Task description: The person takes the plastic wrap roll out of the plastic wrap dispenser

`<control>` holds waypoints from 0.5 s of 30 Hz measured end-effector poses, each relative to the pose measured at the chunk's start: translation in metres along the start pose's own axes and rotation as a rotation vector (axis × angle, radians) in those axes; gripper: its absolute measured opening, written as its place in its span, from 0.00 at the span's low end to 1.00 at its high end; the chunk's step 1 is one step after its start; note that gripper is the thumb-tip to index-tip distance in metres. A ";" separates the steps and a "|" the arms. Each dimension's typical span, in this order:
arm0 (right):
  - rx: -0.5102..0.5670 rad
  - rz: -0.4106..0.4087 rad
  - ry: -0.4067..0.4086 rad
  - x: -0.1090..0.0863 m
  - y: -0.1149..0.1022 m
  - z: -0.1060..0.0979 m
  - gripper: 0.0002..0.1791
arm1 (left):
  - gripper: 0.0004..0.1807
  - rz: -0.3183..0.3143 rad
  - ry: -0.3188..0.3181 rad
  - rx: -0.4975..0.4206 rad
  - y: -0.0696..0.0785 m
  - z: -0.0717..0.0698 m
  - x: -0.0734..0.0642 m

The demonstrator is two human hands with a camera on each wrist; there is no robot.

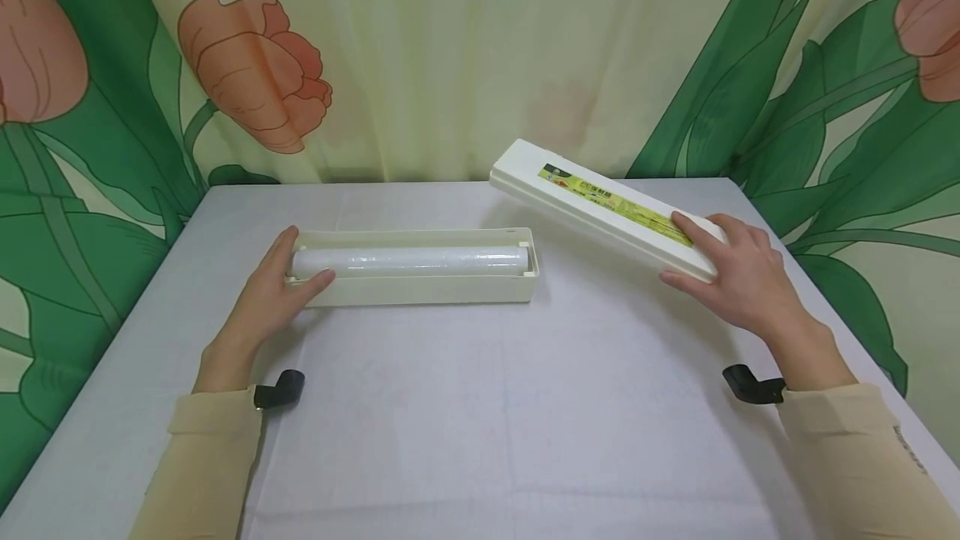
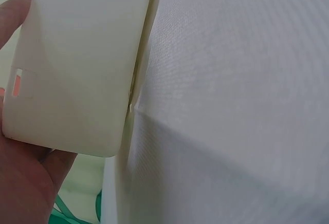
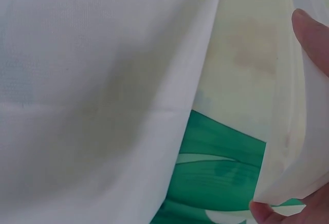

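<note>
A long white cling film box (image 1: 427, 292) sits uncovered on the table, with a clear, shiny roll of cling film (image 1: 412, 261) lying inside it. My left hand (image 1: 262, 298) grips the box's left end, thumb over the front rim. In the left wrist view, the box's end wall (image 2: 77, 70) fills the space between thumb and fingers. Raised at the right, my right hand (image 1: 753, 282) holds the white lid (image 1: 600, 211) by its right end, tilted with its left end farther away. A yellow-green label runs along the lid's top. The right wrist view shows the lid's underside (image 3: 290, 126) partly.
A white cloth covers the table (image 1: 480, 407). Behind its far edge hangs a curtain (image 1: 480, 65) printed with tulips and green leaves. Black wrist cameras sit at both beige cuffs.
</note>
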State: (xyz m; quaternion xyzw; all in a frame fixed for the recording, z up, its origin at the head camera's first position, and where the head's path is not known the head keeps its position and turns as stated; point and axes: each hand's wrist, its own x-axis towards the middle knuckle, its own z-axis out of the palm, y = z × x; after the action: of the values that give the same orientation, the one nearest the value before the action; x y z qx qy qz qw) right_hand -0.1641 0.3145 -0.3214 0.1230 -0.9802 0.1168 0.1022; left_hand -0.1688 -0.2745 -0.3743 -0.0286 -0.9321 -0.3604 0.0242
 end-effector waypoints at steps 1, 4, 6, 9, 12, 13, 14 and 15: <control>-0.002 0.002 0.001 -0.001 0.001 0.000 0.48 | 0.56 -0.001 -0.001 -0.001 0.000 0.000 0.000; -0.010 0.008 -0.001 -0.003 0.002 0.001 0.48 | 0.56 -0.002 -0.002 -0.004 0.000 0.000 0.000; -0.014 0.013 -0.003 -0.004 0.004 0.001 0.48 | 0.56 -0.003 -0.002 0.000 0.000 0.000 0.000; -0.022 0.019 -0.002 -0.006 0.007 0.002 0.48 | 0.56 -0.002 -0.003 0.003 0.001 0.000 0.000; -0.027 0.029 -0.008 -0.008 0.009 0.004 0.48 | 0.56 -0.010 -0.007 0.002 0.002 0.000 0.000; -0.027 0.035 -0.012 -0.008 0.010 0.004 0.48 | 0.56 -0.015 -0.009 0.000 0.003 0.000 -0.001; -0.027 0.041 -0.017 -0.009 0.011 0.005 0.48 | 0.56 -0.020 -0.012 -0.002 0.003 0.000 -0.001; -0.029 0.046 -0.022 -0.009 0.012 0.005 0.48 | 0.56 -0.024 -0.015 -0.005 0.004 0.000 -0.001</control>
State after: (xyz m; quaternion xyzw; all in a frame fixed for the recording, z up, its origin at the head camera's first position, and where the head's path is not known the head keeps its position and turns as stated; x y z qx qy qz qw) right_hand -0.1594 0.3263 -0.3312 0.1003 -0.9854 0.1035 0.0906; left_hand -0.1671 -0.2721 -0.3717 -0.0199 -0.9317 -0.3625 0.0129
